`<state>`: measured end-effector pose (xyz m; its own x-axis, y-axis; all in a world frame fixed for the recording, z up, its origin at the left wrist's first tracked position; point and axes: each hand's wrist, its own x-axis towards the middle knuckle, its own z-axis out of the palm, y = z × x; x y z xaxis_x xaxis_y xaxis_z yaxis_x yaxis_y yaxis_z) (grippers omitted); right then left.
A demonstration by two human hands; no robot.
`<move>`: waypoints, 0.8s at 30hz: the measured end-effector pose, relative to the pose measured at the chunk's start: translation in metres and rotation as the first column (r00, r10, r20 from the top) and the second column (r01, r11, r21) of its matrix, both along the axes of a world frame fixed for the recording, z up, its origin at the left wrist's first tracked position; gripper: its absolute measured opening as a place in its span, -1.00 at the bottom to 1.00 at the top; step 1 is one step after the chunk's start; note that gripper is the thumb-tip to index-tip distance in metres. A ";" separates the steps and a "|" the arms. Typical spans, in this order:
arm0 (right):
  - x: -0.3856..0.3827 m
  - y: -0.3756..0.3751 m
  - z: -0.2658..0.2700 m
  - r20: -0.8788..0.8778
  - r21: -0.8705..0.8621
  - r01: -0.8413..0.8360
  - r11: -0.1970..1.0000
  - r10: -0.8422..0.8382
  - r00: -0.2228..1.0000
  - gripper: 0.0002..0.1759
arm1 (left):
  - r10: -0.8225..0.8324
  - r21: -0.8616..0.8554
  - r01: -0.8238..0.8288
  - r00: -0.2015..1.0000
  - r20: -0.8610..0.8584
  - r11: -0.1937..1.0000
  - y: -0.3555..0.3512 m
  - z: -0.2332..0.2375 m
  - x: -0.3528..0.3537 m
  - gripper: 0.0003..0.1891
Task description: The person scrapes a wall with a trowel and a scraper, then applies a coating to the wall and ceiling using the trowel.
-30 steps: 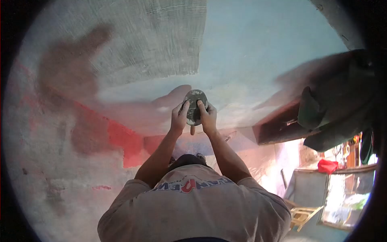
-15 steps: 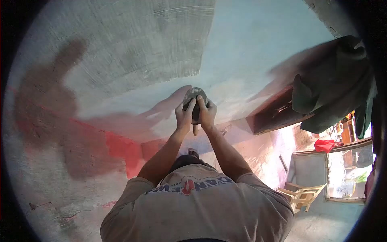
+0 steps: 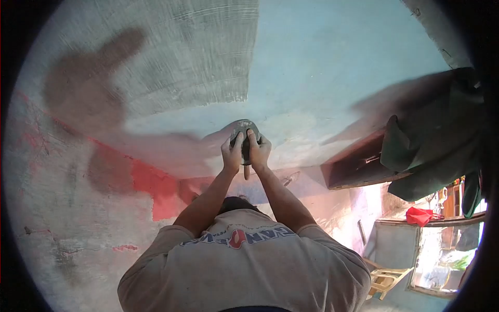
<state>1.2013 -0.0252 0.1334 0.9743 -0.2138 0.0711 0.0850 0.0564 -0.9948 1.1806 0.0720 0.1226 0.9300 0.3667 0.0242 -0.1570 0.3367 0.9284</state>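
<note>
A dark, rounded flat tool (image 3: 244,126) with pale smears on its face is held in front of the light blue wall (image 3: 332,62). My left hand (image 3: 232,153) grips its left side and my right hand (image 3: 260,151) its right side, both thumbs pressed on its face. The tool's short handle (image 3: 247,172) points down between my wrists. Above and left of the tool is a grey, streaked patch (image 3: 182,57) on the wall. Whether the tool touches the wall cannot be made out.
On the right, dark green cloth (image 3: 442,145) hangs over a wooden shelf (image 3: 358,174). Below it are a red cloth (image 3: 420,216), a window opening (image 3: 442,260) and a pale wooden chair (image 3: 387,280). A red painted band (image 3: 156,187) runs at the left.
The view has shifted, so the grey patch sits further left and the shelf and cloth lower. Both hands and the tool appear slightly further left and lower, with the grip unchanged.
</note>
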 end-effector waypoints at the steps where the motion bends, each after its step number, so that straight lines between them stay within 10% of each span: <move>1: 0.001 0.001 0.000 -0.007 0.020 -0.005 1.000 0.006 1.000 -0.54 | 0.011 -0.006 -0.011 1.000 0.011 1.000 0.001 -0.001 0.002 -0.79; 24: 0.001 0.003 0.032 0.025 0.045 0.025 0.999 -0.026 0.999 -0.50 | 0.038 0.101 -0.043 0.998 0.060 0.994 0.001 0.021 0.008 -0.78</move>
